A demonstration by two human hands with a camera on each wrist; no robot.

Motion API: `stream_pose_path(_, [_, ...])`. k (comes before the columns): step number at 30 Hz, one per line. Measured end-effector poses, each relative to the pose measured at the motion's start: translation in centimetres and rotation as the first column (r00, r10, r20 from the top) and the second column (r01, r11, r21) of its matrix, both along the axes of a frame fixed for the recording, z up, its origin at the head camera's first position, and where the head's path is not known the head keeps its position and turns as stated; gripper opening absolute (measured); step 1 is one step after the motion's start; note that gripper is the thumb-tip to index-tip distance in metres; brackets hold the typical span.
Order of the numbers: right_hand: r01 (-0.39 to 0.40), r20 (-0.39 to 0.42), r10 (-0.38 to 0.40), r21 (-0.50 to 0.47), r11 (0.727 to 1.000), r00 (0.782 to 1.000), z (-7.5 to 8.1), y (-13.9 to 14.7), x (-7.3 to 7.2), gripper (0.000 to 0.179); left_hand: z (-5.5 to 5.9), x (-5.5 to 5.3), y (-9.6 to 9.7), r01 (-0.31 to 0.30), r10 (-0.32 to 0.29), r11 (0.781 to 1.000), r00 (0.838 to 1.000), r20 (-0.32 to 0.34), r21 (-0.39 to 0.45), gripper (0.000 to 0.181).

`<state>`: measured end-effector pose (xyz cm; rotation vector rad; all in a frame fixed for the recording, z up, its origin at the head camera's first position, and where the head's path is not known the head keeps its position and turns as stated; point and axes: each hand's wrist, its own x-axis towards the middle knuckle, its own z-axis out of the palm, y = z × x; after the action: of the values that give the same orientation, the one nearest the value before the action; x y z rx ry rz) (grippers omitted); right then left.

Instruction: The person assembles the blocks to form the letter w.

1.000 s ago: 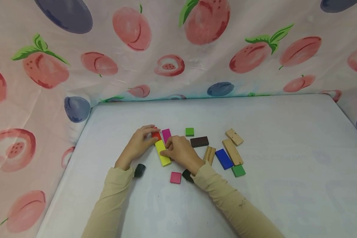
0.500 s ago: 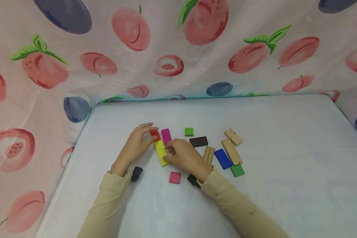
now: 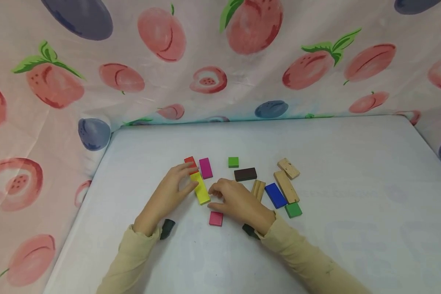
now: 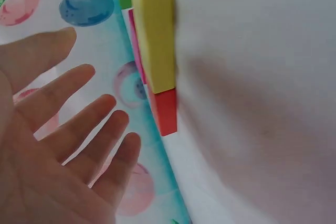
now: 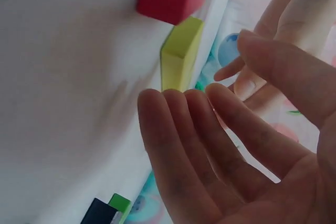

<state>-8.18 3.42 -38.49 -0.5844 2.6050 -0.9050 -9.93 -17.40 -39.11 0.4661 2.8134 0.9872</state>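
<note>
A yellow block lies end to end with a red block on the white table, and a magenta block sits just right of them. My left hand hovers over the left side of the yellow and red blocks. In the left wrist view its fingers are spread and hold nothing. To the right of the yellow block is my right hand, with relaxed fingers and nothing between them. A pink square block lies just below its thumb.
Behind the right hand are a green block and a dark brown block. Farther right lie a grooved wooden block, a blue block, plain wooden blocks and another green block. A fruit-print cloth hangs behind the table.
My right hand has drawn back from the yellow block, down and to the right. The left hand has moved slightly toward me, leaving more of the red block visible.
</note>
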Motion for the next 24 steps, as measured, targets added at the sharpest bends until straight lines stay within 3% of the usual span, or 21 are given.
stream_pose_path(9, [-0.058, -0.008, 0.058, -0.015, 0.998, 0.998, -0.7, 0.8, 0.4, 0.031, -1.0, 1.1, 0.4, 0.054, -0.053, 0.997, 0.998, 0.018, -0.064, 0.057])
stream_pose_path(24, [-0.168, 0.000, 0.168, -0.006, 0.986, 0.986, -1.3, 1.5, 0.9, 0.031, -1.7, 1.2, 0.5, 0.085, -0.086, 0.992, 0.996, -0.005, -0.090, 0.064])
